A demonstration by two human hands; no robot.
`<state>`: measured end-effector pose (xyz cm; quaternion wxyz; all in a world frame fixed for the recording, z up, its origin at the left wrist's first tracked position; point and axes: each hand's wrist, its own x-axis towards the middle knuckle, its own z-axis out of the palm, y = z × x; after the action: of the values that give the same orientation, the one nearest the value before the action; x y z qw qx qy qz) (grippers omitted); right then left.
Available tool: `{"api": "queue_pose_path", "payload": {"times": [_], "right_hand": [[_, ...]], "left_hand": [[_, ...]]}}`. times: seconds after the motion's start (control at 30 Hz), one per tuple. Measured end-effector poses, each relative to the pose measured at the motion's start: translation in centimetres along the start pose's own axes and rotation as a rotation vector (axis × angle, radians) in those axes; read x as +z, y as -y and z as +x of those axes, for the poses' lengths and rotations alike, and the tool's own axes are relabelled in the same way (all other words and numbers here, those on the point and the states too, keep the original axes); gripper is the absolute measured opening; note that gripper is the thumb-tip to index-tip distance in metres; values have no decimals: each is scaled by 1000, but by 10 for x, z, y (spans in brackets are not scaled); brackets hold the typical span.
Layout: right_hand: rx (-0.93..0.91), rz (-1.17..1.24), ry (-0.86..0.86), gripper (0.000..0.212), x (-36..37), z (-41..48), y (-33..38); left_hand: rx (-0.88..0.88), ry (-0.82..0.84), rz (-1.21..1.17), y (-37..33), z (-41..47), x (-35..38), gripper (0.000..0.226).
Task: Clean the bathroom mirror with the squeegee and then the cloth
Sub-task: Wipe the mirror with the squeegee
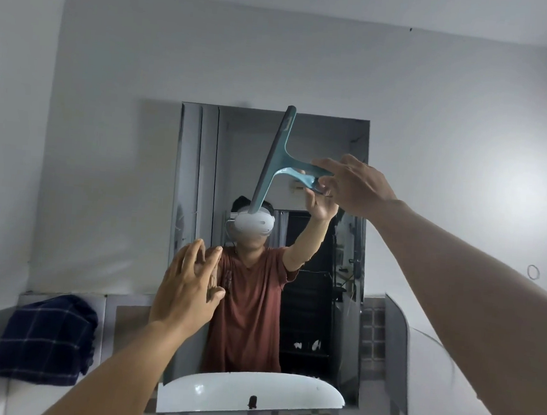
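Dim, cool, even light with a soft bright patch on the right wall (466, 150) — shadows faint. Wide-angle bending curves the edges; the whole frame is slightly soft and grainy.

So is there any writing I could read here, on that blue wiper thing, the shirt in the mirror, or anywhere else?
Nothing here can be read.
squeegee: a pale mark near the top of the blade bar, too blurred to read.
shirt reflected in the mirror: a faint chest print, too small to make out.
dark checked cloth: only a pattern, no text.
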<state>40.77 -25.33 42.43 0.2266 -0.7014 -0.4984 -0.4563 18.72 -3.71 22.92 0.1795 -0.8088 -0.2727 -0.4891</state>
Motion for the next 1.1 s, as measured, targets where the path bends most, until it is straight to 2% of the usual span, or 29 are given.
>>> {"api": "queue_pose_path", "payload": {"times": [0.53,1.1], "right_hand": [[206,108,-30,38,9,-38,-24],[248,37,-9,39,-14,-37,-39]], "left_hand": [[0,24,-35,1,1,2,89],[-2,28,-30,4,1,2,90]]}}
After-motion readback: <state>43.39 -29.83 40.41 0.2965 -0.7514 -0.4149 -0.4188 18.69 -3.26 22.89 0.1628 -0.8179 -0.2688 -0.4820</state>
